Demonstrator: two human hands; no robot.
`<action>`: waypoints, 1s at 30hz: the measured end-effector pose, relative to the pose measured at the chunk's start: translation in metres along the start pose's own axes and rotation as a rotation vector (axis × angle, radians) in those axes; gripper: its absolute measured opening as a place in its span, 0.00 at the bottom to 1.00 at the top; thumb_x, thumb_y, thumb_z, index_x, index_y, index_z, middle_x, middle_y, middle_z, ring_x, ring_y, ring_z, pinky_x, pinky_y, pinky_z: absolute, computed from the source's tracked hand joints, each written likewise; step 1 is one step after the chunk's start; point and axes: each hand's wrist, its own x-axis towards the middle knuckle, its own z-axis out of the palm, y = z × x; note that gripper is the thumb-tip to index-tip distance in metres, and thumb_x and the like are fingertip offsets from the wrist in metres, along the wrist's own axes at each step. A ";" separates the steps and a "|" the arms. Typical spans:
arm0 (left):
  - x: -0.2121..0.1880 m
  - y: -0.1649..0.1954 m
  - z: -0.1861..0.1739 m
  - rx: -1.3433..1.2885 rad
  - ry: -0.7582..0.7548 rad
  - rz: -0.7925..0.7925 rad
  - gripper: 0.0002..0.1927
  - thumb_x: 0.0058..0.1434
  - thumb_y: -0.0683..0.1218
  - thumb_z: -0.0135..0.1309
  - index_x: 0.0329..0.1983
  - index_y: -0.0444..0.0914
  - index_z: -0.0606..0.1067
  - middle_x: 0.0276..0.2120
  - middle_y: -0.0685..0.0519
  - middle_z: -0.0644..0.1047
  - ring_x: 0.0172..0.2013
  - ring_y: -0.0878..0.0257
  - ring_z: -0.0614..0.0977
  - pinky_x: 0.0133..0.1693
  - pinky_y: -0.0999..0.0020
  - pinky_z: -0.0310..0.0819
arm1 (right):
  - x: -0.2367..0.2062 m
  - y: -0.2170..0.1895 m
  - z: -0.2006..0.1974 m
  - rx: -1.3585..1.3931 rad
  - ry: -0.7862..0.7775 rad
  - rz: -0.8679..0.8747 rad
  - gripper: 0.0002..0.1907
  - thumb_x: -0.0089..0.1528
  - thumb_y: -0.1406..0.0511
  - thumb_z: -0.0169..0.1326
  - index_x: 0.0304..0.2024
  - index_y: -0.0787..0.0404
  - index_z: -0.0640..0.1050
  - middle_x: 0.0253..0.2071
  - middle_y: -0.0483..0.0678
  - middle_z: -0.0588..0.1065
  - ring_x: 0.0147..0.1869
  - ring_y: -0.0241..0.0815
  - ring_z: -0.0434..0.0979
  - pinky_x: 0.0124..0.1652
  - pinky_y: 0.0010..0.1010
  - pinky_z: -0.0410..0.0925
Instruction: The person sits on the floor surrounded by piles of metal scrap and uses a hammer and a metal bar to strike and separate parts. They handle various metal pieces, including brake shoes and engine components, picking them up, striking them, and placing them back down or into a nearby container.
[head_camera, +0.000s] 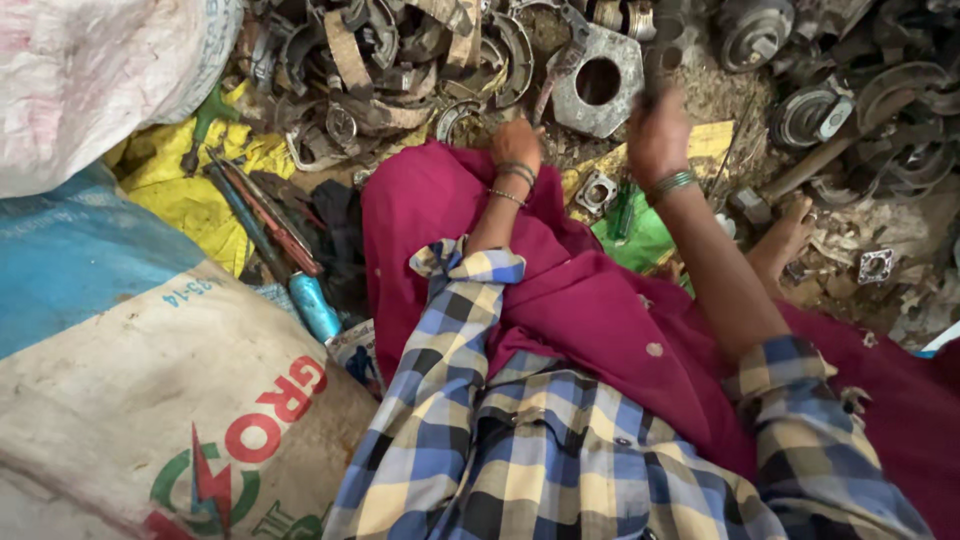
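Observation:
My left hand (516, 145) reaches forward to the edge of a heap of rusty metal parts (400, 60), its fingers down among the scrap; what it grips is hidden. My right hand (657, 135) is raised and blurred, closed around a thin dark tool or rod (652, 70) that points up toward a flat grey metal plate with a round hole (600, 80). Both wrists wear bangles. A magenta cloth (590, 300) covers my lap, and my sleeves are blue and yellow check.
Curved brake-shoe-like pieces and round drum parts (810, 115) lie across the far ground. Long hand tools (260, 210) rest on a yellow sheet (180, 190) at left. White and printed sacks (160, 400) stand at left. My bare foot (785, 240) is at right.

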 end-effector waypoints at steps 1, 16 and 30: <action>0.000 0.000 0.001 0.015 -0.022 -0.009 0.16 0.63 0.54 0.56 0.33 0.37 0.83 0.33 0.38 0.82 0.37 0.40 0.84 0.38 0.47 0.77 | -0.007 0.005 0.007 -0.134 -0.388 0.213 0.12 0.77 0.62 0.41 0.55 0.66 0.65 0.40 0.68 0.78 0.39 0.67 0.79 0.38 0.57 0.72; -0.003 0.002 0.000 0.004 0.030 0.030 0.15 0.62 0.52 0.57 0.32 0.35 0.83 0.34 0.38 0.82 0.38 0.40 0.84 0.40 0.48 0.78 | 0.011 0.015 0.003 0.124 0.406 -0.156 0.24 0.75 0.63 0.47 0.65 0.65 0.51 0.39 0.56 0.79 0.38 0.53 0.81 0.39 0.44 0.75; -0.001 0.002 0.000 0.030 -0.002 0.003 0.19 0.60 0.58 0.61 0.32 0.36 0.82 0.33 0.38 0.82 0.38 0.41 0.84 0.40 0.49 0.78 | 0.018 0.005 -0.007 -0.012 0.417 -0.135 0.29 0.74 0.67 0.55 0.69 0.71 0.56 0.50 0.69 0.76 0.50 0.66 0.78 0.48 0.53 0.72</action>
